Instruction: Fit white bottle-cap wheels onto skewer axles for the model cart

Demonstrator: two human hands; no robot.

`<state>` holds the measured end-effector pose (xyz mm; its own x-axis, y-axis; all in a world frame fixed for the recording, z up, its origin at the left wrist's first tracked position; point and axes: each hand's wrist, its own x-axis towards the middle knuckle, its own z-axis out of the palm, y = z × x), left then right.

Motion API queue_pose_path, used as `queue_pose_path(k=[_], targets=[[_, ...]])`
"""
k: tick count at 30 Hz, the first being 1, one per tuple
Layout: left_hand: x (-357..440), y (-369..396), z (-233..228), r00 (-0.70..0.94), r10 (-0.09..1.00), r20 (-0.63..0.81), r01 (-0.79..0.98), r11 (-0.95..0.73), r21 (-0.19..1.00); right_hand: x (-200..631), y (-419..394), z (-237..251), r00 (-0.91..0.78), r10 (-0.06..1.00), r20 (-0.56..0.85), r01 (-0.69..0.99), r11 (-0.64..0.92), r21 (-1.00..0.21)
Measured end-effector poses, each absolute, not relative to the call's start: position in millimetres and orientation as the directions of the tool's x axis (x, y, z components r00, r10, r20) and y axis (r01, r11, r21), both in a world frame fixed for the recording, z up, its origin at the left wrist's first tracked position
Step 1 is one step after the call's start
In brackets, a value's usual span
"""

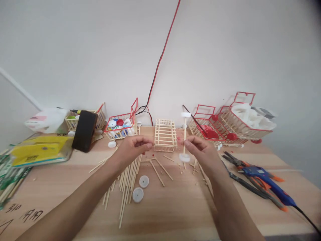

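Between the thumb and fingers of my right hand [200,152] is a stick axle [185,135], held upright. A white bottle cap sits at each end of it, the upper cap [185,114] and the lower cap [184,157]. My left hand [136,147] is closed, thumb against the curled fingers; whether anything is inside is hidden. Past and between both hands stands a small basket frame [165,135] of pale wooden sticks. Below my left hand lie many loose sticks [127,182] and two white caps, one nearer [137,194] and one farther [144,181].
Finished stick baskets with red trim stand along the wall, one full of caps [119,124], another holding white tissue [250,115]. A blue glue gun [268,184] and pliers [235,160] lie right. Left are a phone [84,130] and a yellow pack [41,149].
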<state>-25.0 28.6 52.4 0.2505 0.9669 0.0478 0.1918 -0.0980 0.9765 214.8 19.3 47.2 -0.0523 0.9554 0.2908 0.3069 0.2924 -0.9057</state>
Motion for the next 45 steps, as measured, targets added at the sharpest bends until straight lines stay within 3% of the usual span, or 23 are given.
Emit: queue_pose_path(k=[4, 8, 12, 15, 18, 19, 30, 45], targets=[[-40, 28, 30, 0.110, 0.993, 0.035, 0.161, -0.052, 0.986, 235, 17, 60, 0.102, 0.929, 0.356, 0.378, 0.295, -0.877], [-45, 35, 11, 0.107, 0.993, 0.043, 0.179, -0.062, 0.982, 245, 14, 78, 0.022, 0.914, 0.406, 0.627, 0.304, -0.718], [-47, 36, 8, 0.150, 0.980, 0.127, 0.294, -0.167, 0.941, 240, 31, 94, -0.260, 0.865, 0.430, 0.841, 0.421, -0.339], [-47, 33, 11, 0.154, 0.973, 0.172, 0.378, -0.219, 0.899, 227, 56, 102, -0.476, 0.820, 0.318, 0.855, 0.516, -0.052], [-45, 30, 12, 0.153, 0.969, 0.193, 0.402, -0.240, 0.884, 212, 80, 106, -0.565, 0.802, 0.193, 0.818, 0.514, 0.259], [-45, 30, 12, 0.152, 0.969, 0.194, 0.398, -0.239, 0.885, 208, 87, 106, -0.590, 0.789, 0.170, 0.794, 0.530, 0.296], [-44, 28, 10, 0.179, 0.963, 0.200, 0.370, -0.255, 0.894, 192, 133, 105, -0.665, 0.744, 0.062, 0.685, 0.575, 0.447], [-45, 33, 2, 0.205, 0.960, 0.192, 0.433, -0.265, 0.861, 182, 153, 111, -0.636, 0.769, -0.061, 0.665, 0.587, 0.461]])
